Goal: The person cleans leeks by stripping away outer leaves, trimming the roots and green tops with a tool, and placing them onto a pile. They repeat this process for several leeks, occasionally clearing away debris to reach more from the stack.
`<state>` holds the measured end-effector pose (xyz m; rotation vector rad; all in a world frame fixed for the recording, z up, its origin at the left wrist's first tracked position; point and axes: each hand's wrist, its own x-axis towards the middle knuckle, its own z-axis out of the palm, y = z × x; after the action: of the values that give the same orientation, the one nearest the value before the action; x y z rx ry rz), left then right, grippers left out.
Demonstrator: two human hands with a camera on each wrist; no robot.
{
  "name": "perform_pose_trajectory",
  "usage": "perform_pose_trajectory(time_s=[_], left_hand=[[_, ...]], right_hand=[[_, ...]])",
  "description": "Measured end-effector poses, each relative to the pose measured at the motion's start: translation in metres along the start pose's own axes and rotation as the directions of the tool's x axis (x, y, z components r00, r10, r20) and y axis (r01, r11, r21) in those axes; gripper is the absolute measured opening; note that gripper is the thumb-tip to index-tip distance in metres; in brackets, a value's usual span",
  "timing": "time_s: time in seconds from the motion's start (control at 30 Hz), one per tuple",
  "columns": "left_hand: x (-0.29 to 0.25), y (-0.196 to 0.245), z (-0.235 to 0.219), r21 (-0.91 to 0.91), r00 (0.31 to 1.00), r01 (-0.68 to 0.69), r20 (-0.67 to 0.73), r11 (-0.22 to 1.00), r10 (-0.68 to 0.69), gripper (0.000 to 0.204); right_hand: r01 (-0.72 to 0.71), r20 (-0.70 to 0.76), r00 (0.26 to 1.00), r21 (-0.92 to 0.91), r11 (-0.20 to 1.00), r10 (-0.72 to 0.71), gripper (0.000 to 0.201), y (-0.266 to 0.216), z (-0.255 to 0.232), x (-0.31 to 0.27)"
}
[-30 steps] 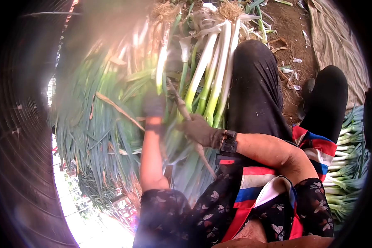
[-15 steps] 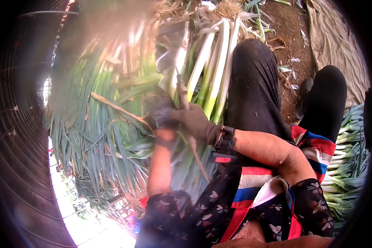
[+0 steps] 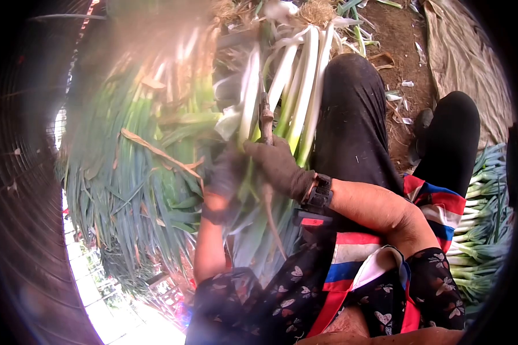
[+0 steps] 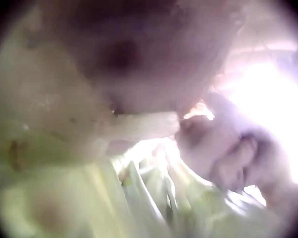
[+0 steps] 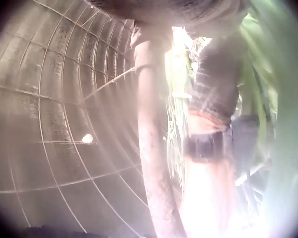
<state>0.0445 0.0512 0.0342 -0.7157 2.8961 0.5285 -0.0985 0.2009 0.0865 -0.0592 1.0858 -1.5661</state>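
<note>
My gloved right hand (image 3: 279, 167) grips a tool with a long wooden stick handle (image 5: 151, 124); its narrow, dark upper end (image 3: 265, 103) stands over the leeks. Just left of it, a leek (image 3: 250, 86) with a white shank runs down between both hands, and a pale outer leaf (image 3: 229, 121) hangs loose from its side. My gloved left hand (image 3: 224, 169) is motion-blurred beside the leek's green part; I cannot tell what its fingers hold. In the left wrist view, a pale leek stem (image 4: 144, 125) passes below a large blurred glove, close to the right hand's curled fingers (image 4: 233, 161).
A big heap of leeks (image 3: 126, 144) spreads leftward, roots uppermost. Several whitish leeks (image 3: 308, 75) lie beside a bent knee (image 3: 351, 109). More trimmed leeks (image 3: 477, 230) are stacked at the right, below a tan cloth (image 3: 472, 69). A ribbed curved wall (image 3: 23, 172) borders the left.
The left hand moved in to the right hand, then back down and left. The leek shifted right, and the loose leaf swung out. The tool turned more upright in the right hand.
</note>
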Motion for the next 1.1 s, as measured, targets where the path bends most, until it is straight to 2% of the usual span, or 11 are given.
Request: perform_pose_trajectory(time_s=[0.1, 0.27, 0.3, 0.37, 0.6, 0.67, 0.77, 0.87, 0.9, 0.93, 1.1], left_hand=[[-0.025, 0.004, 0.009, 0.378, 0.996, -0.091, 0.030, 0.921, 0.086, 0.021], [-0.050, 0.053, -0.017, 0.236, 0.997, -0.017, -0.072, 0.972, 0.034, 0.024], [-0.052, 0.060, -0.021, 0.184, 0.995, -0.009, -0.096, 0.983, 0.027, 0.026], [-0.054, 0.065, -0.021, 0.103, 0.988, -0.005, -0.156, 0.995, 0.021, 0.030], [-0.078, 0.010, 0.000, 0.141, 0.940, -0.204, -0.249, 0.969, 0.234, 0.031], [-0.079, 0.002, -0.004, -0.098, 0.976, -0.097, -0.206, 0.990, 0.076, 0.028], [-0.075, 0.002, -0.019, -0.549, 0.937, 0.319, 0.057, 0.773, -0.346, 0.021], [-0.063, 0.011, -0.034, -0.769, 0.852, 0.441, 0.195, 0.464, -0.486, 0.017], [-0.058, 0.022, -0.043, -0.828, 0.844, 0.430, 0.228, 0.359, -0.485, 0.018], [-0.054, 0.029, -0.050, -0.875, 0.838, 0.415, 0.261, 0.250, -0.479, 0.019], [-0.051, 0.040, -0.053, -0.776, 0.812, 0.499, 0.264, 0.385, -0.521, 0.018]], right_hand=[[0.062, -0.003, 0.998, -0.113, 0.992, -0.063, 0.026, -0.005, 0.000, 0.000], [-0.127, -0.015, 0.992, -0.189, 0.974, 0.126, 0.021, 0.003, 0.003, 0.014], [0.174, 0.101, 0.985, -0.502, 0.847, -0.143, 0.020, 0.007, -0.001, 0.020], [0.626, 0.520, 0.733, -0.768, 0.137, -0.438, 0.020, 0.022, -0.013, 0.038], [0.724, 0.535, 0.606, -0.677, 0.130, -0.589, 0.017, 0.046, -0.020, 0.084], [0.675, 0.522, 0.707, -0.699, 0.236, -0.476, 0.016, 0.024, -0.015, 0.067], [0.703, 0.571, 0.652, -0.702, 0.115, -0.499, 0.017, 0.026, -0.016, 0.054], [0.627, 0.539, 0.779, -0.690, 0.362, -0.321, 0.033, 0.030, -0.011, 0.037], [0.309, 0.305, 0.942, -0.631, 0.712, -0.139, 0.031, 0.018, -0.002, 0.024], [0.266, 0.301, 0.948, -0.567, 0.779, -0.105, 0.031, 0.022, -0.002, 0.022], [-0.144, 0.024, 0.988, -0.235, 0.961, 0.153, 0.028, -0.001, 0.011, -0.002]])
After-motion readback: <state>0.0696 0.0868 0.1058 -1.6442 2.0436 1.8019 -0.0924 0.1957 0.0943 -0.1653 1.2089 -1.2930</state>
